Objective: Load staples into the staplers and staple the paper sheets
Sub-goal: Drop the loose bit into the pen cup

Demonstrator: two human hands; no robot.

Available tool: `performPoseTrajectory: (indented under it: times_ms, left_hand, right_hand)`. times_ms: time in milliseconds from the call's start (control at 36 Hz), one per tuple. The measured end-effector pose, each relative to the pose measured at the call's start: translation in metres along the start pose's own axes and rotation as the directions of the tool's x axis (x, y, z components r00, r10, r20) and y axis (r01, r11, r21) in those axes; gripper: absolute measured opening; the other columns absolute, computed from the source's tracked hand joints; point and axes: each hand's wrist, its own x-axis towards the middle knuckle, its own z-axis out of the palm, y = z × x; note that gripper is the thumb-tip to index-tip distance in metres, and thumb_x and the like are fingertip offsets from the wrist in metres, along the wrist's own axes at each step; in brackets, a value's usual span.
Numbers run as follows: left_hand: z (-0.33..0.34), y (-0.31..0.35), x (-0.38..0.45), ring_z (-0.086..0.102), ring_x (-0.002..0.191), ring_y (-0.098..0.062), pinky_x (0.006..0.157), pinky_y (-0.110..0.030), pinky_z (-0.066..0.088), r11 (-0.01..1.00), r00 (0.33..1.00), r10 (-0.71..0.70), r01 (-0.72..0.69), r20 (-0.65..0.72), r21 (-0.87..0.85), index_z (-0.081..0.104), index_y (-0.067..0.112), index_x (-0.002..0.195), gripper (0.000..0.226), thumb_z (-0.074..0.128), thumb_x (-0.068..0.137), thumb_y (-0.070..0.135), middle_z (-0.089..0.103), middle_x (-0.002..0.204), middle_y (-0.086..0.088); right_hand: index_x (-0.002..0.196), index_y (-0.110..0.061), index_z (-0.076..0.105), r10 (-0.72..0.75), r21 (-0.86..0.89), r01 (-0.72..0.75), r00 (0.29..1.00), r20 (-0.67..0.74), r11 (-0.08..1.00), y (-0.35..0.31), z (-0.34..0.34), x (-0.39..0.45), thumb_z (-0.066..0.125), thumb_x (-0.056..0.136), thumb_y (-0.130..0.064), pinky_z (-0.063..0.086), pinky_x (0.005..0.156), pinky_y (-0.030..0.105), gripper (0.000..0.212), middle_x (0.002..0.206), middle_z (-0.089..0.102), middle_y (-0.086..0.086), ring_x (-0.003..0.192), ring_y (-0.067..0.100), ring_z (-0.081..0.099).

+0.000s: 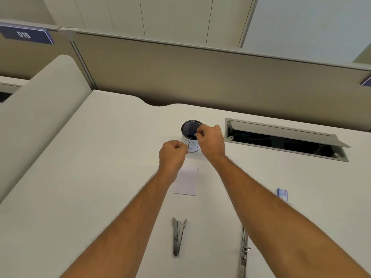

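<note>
Two staplers (177, 236) (244, 251), one cup (190, 135), one paper (185, 182)

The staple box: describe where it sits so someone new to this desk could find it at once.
Start at the open cable hatch sunk into the white desk on the right, then come toward the person. The staple box is the small blue box just outside the right forearm. It is the only coloured thing there; the opened staplers nearby are bare metal.
</note>
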Motion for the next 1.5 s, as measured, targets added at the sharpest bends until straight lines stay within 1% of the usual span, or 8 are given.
performPoseTrajectory:
  times_ms: [222, 444, 611, 722, 861, 972, 1056, 1500]
  left_hand:
    - [-0.004, -0.009, 0.001, 0.065, 0.077, -0.015, 0.065, -0.028, 0.050, 1.000, 1.000, -0.019, 0.019, -0.011, 0.006, 0.072, 0.015, 0.082, 0.016, 0.060, 0.093, 0.016, 0.075, 0.085, 0.003]
    - [0.000, -0.011, -0.005, 0.064, 0.078, -0.015, 0.071, -0.031, 0.052, 1.000, 1.000, -0.021, 0.021, -0.012, 0.013, 0.071, 0.014, 0.085, 0.015, 0.060, 0.095, 0.017, 0.075, 0.086, 0.002]
    - [0.004, -0.016, -0.023, 0.066, 0.081, -0.015, 0.069, -0.028, 0.053, 1.000, 1.000, -0.006, 0.006, -0.004, 0.029, 0.071, 0.016, 0.086, 0.015, 0.060, 0.097, 0.017, 0.074, 0.085, 0.002]
    - [0.008, -0.022, -0.039, 0.068, 0.084, -0.016, 0.073, -0.029, 0.053, 0.999, 1.000, 0.003, -0.004, 0.016, 0.051, 0.070, 0.018, 0.088, 0.015, 0.059, 0.098, 0.018, 0.073, 0.085, 0.004]
    - [0.011, -0.032, -0.067, 0.068, 0.080, -0.016, 0.065, -0.026, 0.051, 0.997, 0.998, 0.007, -0.011, 0.057, 0.073, 0.069, 0.018, 0.083, 0.017, 0.059, 0.096, 0.015, 0.073, 0.082, 0.003]
    - [0.016, -0.039, -0.088, 0.067, 0.079, -0.015, 0.058, -0.024, 0.048, 0.995, 0.996, 0.010, -0.018, 0.087, 0.096, 0.070, 0.017, 0.085, 0.016, 0.058, 0.097, 0.016, 0.073, 0.083, 0.002]
    - [0.023, -0.045, -0.104, 0.068, 0.079, -0.016, 0.067, -0.028, 0.055, 0.994, 0.993, 0.021, -0.033, 0.117, 0.105, 0.071, 0.015, 0.087, 0.016, 0.058, 0.096, 0.016, 0.074, 0.083, 0.002]
    - [0.064, -0.077, -0.170, 0.064, 0.073, -0.014, 0.055, -0.022, 0.047, 0.981, 0.961, 0.040, -0.089, 0.274, 0.170, 0.071, 0.012, 0.088, 0.014, 0.058, 0.093, 0.015, 0.075, 0.083, 0.000]
  right_hand:
    - [0.114, -0.014, 0.071, -0.005, -0.015, 0.005, 1.000, -0.001, 1.000, -0.007, 0.002, 0.003, 0.059, 0.101, -0.024, 0.053, 0.082, 0.037, 0.020, 0.102, 0.068, 0.011, 0.111, 0.026, 0.054]
    - [0.108, -0.010, 0.073, -0.007, 0.067, 0.013, 0.996, -0.091, 0.998, -0.004, -0.008, -0.017, 0.053, 0.102, -0.015, 0.054, 0.081, 0.041, 0.021, 0.099, 0.073, 0.007, 0.110, 0.025, 0.052]
    - [0.109, -0.011, 0.072, 0.009, 0.113, 0.000, 0.997, -0.076, 0.994, -0.002, -0.018, -0.052, 0.058, 0.103, -0.024, 0.042, 0.084, 0.024, 0.020, 0.106, 0.073, 0.003, 0.111, 0.020, 0.054]
    - [0.108, -0.011, 0.072, 0.031, 0.133, -0.020, 0.996, -0.079, 0.991, 0.004, -0.026, -0.078, 0.059, 0.102, -0.024, 0.043, 0.091, 0.026, 0.020, 0.106, 0.073, 0.002, 0.111, 0.019, 0.054]
    - [0.103, -0.012, 0.073, 0.062, 0.178, -0.046, 0.995, -0.084, 0.983, 0.020, -0.040, -0.111, 0.059, 0.100, -0.019, 0.037, 0.073, 0.017, 0.015, 0.098, 0.071, -0.003, 0.106, 0.016, 0.052]
    - [0.106, -0.013, 0.073, 0.106, 0.162, -0.091, 0.991, -0.082, 0.983, 0.031, -0.047, -0.134, 0.061, 0.100, -0.020, 0.041, 0.079, 0.022, 0.015, 0.102, 0.073, 0.000, 0.106, 0.015, 0.054]
    - [0.105, -0.013, 0.073, 0.122, 0.160, -0.109, 0.989, -0.079, 0.981, 0.042, -0.056, -0.152, 0.061, 0.100, -0.021, 0.041, 0.080, 0.022, 0.015, 0.102, 0.073, 0.000, 0.105, 0.014, 0.053]
    - [0.098, -0.015, 0.073, 0.230, 0.186, -0.211, 0.969, -0.086, 0.960, 0.095, -0.094, -0.230, 0.061, 0.096, -0.017, 0.036, 0.068, 0.009, 0.012, 0.093, 0.072, -0.003, 0.101, 0.010, 0.051]
